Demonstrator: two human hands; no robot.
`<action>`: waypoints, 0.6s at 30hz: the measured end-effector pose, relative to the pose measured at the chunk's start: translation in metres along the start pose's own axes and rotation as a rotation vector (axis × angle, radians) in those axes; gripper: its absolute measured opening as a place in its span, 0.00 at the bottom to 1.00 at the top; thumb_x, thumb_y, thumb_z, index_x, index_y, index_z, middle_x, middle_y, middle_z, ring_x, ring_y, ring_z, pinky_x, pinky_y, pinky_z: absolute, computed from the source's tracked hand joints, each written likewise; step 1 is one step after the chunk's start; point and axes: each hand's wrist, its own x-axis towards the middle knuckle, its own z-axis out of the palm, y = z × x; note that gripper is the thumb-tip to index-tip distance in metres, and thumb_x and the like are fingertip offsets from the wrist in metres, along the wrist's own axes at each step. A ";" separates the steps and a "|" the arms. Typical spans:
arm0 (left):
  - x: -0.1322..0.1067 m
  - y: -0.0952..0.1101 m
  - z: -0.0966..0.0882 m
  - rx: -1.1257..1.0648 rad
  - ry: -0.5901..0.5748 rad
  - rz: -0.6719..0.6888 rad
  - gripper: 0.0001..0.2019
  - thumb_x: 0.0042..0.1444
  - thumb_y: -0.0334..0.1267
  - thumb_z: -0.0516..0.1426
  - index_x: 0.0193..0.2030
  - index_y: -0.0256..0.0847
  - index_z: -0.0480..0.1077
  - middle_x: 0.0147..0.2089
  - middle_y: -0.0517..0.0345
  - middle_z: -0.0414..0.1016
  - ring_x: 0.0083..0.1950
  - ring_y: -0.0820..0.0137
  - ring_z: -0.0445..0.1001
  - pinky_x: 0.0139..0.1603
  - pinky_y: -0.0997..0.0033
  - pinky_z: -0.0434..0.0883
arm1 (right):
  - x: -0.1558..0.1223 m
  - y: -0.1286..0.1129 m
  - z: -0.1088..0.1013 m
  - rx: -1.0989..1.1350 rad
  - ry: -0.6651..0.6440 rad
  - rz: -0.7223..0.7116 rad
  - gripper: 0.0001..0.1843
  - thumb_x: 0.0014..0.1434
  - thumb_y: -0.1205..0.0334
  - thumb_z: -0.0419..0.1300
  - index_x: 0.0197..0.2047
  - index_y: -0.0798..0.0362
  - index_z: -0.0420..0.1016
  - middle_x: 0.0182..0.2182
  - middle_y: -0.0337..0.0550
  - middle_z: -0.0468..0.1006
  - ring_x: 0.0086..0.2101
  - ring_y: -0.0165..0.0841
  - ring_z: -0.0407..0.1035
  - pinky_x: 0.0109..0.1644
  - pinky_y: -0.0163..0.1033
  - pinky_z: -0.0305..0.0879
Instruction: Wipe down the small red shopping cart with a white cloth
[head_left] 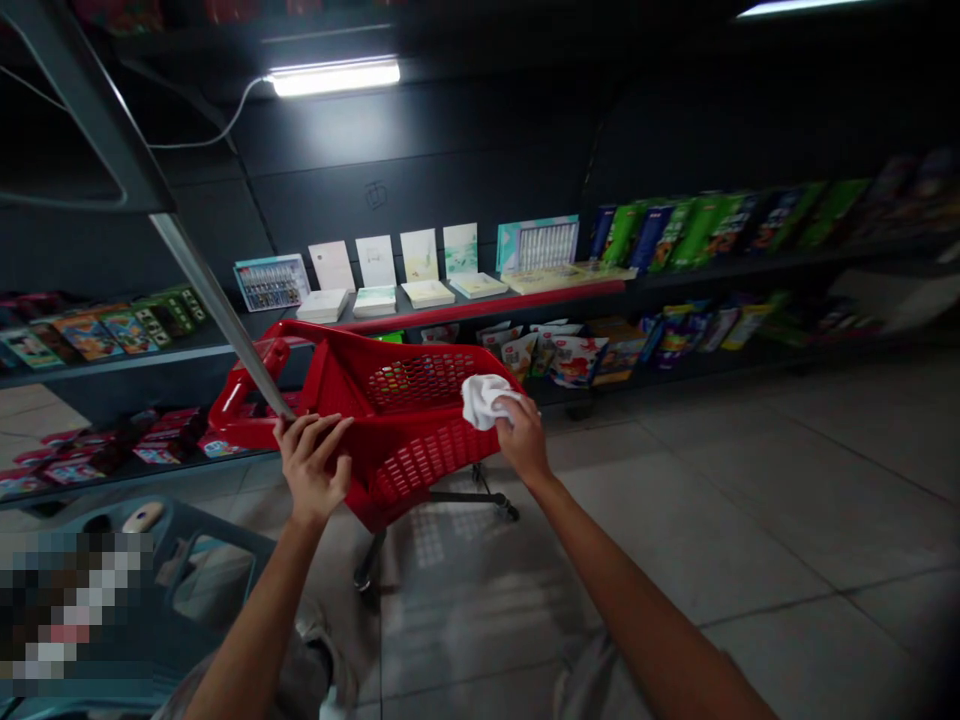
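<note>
A red plastic shopping cart (427,460) with perforated walls stands on small wheels in front of me, tilted toward the shelves. My left hand (311,465) grips the cart's near rim with its fingers spread. The end of a grey metal pole (221,315) comes down just above those fingers. My right hand (523,440) is shut on a crumpled white cloth (484,398), pressing it against the cart's far rim. The cart's lower wheels are partly hidden by its body.
Long dark shelves (480,305) holding boxes, cards and books run along the wall behind the cart. A blue-grey plastic crate (202,570) stands at the lower left, with a blurred patch over its corner. Pale floor tiles (750,500) spread to the right.
</note>
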 end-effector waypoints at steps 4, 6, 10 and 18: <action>0.000 -0.015 -0.002 -0.033 0.000 -0.002 0.18 0.59 0.40 0.55 0.54 0.49 0.79 0.52 0.55 0.81 0.60 0.56 0.69 0.73 0.42 0.52 | 0.000 -0.007 -0.009 -0.100 -0.135 -0.121 0.19 0.60 0.70 0.52 0.51 0.53 0.76 0.54 0.51 0.75 0.58 0.42 0.63 0.67 0.47 0.57; -0.001 -0.023 -0.003 -0.055 0.007 -0.007 0.17 0.60 0.40 0.55 0.53 0.49 0.79 0.52 0.55 0.81 0.60 0.56 0.69 0.74 0.42 0.52 | 0.002 -0.006 -0.015 -0.120 -0.146 -0.120 0.19 0.61 0.70 0.52 0.52 0.52 0.76 0.52 0.50 0.76 0.57 0.42 0.64 0.65 0.47 0.59; 0.001 -0.036 -0.004 -0.085 0.021 -0.059 0.16 0.61 0.39 0.55 0.50 0.49 0.80 0.50 0.55 0.81 0.60 0.56 0.70 0.74 0.40 0.52 | 0.003 -0.001 -0.024 -0.166 -0.142 -0.098 0.18 0.61 0.69 0.52 0.51 0.51 0.76 0.49 0.49 0.76 0.53 0.42 0.65 0.62 0.46 0.60; 0.005 -0.021 -0.005 0.053 -0.038 -0.144 0.17 0.60 0.34 0.54 0.53 0.42 0.76 0.57 0.48 0.75 0.70 0.55 0.62 0.76 0.39 0.50 | -0.006 -0.011 -0.025 -0.255 -0.166 -0.119 0.15 0.62 0.67 0.51 0.47 0.51 0.75 0.44 0.48 0.77 0.47 0.42 0.64 0.54 0.44 0.59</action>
